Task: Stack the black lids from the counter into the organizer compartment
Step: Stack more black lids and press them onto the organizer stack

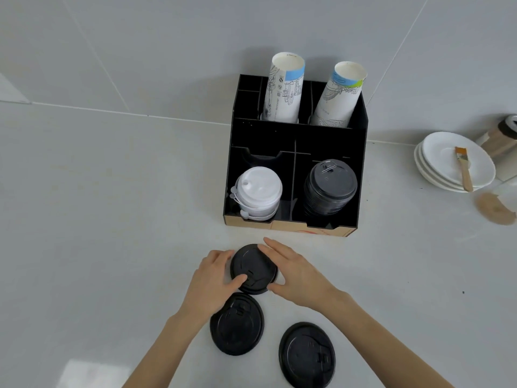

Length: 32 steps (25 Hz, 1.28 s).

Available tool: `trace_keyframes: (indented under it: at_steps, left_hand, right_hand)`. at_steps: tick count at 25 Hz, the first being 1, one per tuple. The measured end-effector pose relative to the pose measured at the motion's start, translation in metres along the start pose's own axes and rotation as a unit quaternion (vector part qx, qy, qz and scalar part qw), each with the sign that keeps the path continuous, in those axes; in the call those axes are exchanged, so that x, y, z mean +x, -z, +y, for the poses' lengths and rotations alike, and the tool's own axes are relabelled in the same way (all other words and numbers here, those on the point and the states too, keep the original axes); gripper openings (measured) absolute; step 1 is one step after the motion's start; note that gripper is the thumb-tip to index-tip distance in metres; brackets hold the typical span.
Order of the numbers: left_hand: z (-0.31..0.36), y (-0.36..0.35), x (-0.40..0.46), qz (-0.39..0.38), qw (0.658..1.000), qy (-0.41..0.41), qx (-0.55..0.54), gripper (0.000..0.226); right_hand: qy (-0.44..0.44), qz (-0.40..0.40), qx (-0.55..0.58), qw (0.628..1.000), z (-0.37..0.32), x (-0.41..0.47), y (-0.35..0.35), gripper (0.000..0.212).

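Note:
Three black lids lie on the white counter in front of a black organizer (363,152). The farthest lid (253,267) is gripped from both sides: my left hand (212,281) holds its left edge with the thumb on top, and my right hand (296,273) holds its right edge. A second lid (237,326) lies flat just below it, partly under my left wrist. The third lid (307,355) lies flat at the lower right. The organizer's front right compartment holds a stack of black lids (330,189).
White lids (258,191) fill the organizer's front left compartment, and two paper cup stacks (284,91) stand in its back slots. At the right, stacked white saucers (436,175) carry a small brush (464,169), beside a brown container (500,138).

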<state>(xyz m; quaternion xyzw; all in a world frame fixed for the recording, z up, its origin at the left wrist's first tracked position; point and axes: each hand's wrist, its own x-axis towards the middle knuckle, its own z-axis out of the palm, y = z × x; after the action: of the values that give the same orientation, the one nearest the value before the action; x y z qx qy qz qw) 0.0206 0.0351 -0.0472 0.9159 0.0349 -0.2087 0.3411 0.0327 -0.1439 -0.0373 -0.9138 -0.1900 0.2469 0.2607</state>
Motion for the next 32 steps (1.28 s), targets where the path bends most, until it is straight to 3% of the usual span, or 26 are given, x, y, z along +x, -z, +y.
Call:
trace_keyframes:
  at_steps: [8,21,28,32]
  left_hand:
    - [0.002,0.0,0.002,0.0,0.998,-0.025,-0.062,0.049]
    - [0.02,-0.001,-0.01,0.032,0.989,-0.098,-0.107,0.068]
    - [0.029,-0.004,-0.014,0.057,0.983,-0.114,-0.131,0.073]
    - [0.032,0.0,-0.016,0.033,0.984,-0.124,-0.126,0.072]
  right_hand:
    - [0.0,0.012,0.025,1.0,-0.002,0.002,-0.005,0.069]
    - [-0.053,0.2,0.084,0.975,-0.014,-0.016,0.011,0.064]
    - [-0.038,0.211,0.094,0.972,-0.019,-0.026,0.016,0.058]
    - [-0.049,0.232,0.116,0.965,-0.016,-0.028,0.022,0.046]
